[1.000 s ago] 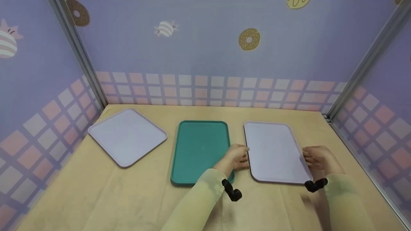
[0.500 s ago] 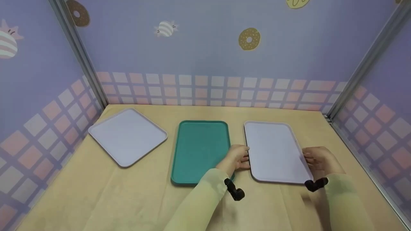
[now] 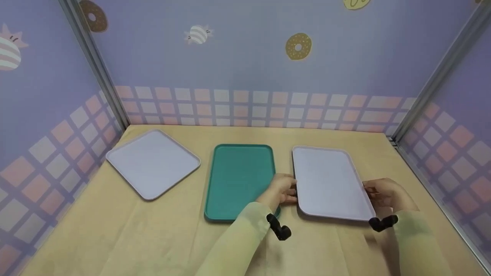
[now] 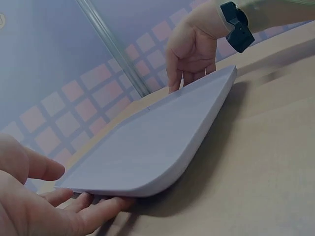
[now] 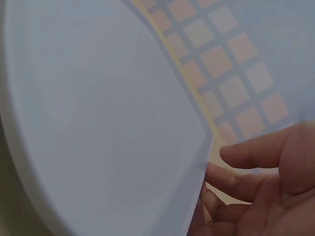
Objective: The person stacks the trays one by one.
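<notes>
A pale lavender, rectangular tray with rounded corners and a low rim is at the right part of the yellowish tabletop, between the two hands of a person. Its long axis goes away from the person, with the far end leaning slightly to the left. The left hand is at its left long side and the right hand at its right long side, both in the nearer half; both touch it, so neither hand is closer. The left fingers grip the rim from beneath, with the thumb above the edge. The right fingers are bent and hold the opposite rim, partly hidden under it, while that thumb stands apart from the tray. The near end is raised a little, with a shadow under it; whether the far end rests on the tabletop, one cannot tell.

To the left, a teal rectangular tray lies flat, and the left hand and its pale yellow-green sleeve pass over its near right part. Farther left, a second pale lavender tray lies turned, one corner toward the person. Behind stands a purple wall with printed sweets and squares.
</notes>
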Demonstrator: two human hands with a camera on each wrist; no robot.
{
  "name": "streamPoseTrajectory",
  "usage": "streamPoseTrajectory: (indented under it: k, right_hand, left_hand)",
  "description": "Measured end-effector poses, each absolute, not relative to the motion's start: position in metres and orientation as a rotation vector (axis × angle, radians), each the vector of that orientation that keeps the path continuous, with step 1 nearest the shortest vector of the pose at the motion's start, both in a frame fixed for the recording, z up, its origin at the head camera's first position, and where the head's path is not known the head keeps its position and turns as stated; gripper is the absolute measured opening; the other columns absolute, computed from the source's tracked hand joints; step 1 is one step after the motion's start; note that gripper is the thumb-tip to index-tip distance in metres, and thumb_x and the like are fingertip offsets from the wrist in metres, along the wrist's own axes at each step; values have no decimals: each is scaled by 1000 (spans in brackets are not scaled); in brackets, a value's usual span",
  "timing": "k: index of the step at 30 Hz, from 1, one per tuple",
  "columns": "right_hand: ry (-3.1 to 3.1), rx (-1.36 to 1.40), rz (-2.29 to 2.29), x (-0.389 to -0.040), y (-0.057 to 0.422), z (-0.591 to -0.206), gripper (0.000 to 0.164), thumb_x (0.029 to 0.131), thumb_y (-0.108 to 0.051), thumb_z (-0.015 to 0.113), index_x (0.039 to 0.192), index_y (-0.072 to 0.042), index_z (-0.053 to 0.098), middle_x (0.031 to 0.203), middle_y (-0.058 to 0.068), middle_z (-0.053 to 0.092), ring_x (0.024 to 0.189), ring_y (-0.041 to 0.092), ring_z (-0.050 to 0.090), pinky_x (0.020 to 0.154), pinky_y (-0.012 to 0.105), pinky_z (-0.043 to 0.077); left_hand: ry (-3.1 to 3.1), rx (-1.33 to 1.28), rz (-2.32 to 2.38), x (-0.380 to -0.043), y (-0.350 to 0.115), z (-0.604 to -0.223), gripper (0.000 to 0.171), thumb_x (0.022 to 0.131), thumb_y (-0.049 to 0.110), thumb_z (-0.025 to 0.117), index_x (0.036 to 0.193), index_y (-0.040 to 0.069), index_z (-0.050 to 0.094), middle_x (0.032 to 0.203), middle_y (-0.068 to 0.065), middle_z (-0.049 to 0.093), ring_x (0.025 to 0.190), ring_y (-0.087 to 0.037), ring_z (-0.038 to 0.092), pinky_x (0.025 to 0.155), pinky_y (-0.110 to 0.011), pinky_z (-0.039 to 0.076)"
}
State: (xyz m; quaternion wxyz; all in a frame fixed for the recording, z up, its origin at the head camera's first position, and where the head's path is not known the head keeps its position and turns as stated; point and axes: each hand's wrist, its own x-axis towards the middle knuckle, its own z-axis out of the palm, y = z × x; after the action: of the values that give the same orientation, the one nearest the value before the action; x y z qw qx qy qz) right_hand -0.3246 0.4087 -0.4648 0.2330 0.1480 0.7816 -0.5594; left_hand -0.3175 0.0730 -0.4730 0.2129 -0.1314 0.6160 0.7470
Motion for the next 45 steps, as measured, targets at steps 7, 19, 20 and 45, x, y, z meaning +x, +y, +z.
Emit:
streamPoseTrajectory:
  k: [7, 19, 20, 45]
  right_hand:
    - [2029, 296, -1683, -320, 420, -471, 39, 104, -11, 55, 142, 0, 57, 93, -10, 72, 88, 7, 65, 81, 27, 57]
    - [1894, 220, -1826, -319, 426, -474, 69, 105, -13, 59, 163, -1, 24, 104, -12, 75, 97, 6, 70, 85, 25, 57]
    - [1876, 233, -1845, -318, 426, -474, 66, 104, -13, 59, 162, -5, 29, 104, -12, 75, 96, 6, 70, 85, 25, 58]
    - [1844, 134, -1946, -304, 386, -446, 56, 103, -8, 61, 153, -12, 38, 105, -5, 74, 94, 12, 73, 83, 25, 60]
  left_hand:
    - [1816, -306, 2028, -317, 73, -476, 48, 99, -4, 53, 147, 4, 54, 134, -20, 64, 109, -32, 69, 88, -50, 62]
    - [1819, -290, 2019, -321, 71, -477, 59, 94, -9, 60, 149, 9, 54, 150, -13, 58, 109, -23, 69, 67, -33, 64]
    - [1822, -294, 2013, -321, 70, -476, 58, 94, -9, 60, 149, 9, 54, 150, -13, 57, 110, -23, 69, 66, -33, 63]
    - [1878, -158, 2017, -312, 23, -459, 59, 97, -4, 61, 152, 15, 52, 154, -18, 50, 103, -22, 69, 54, -24, 56]
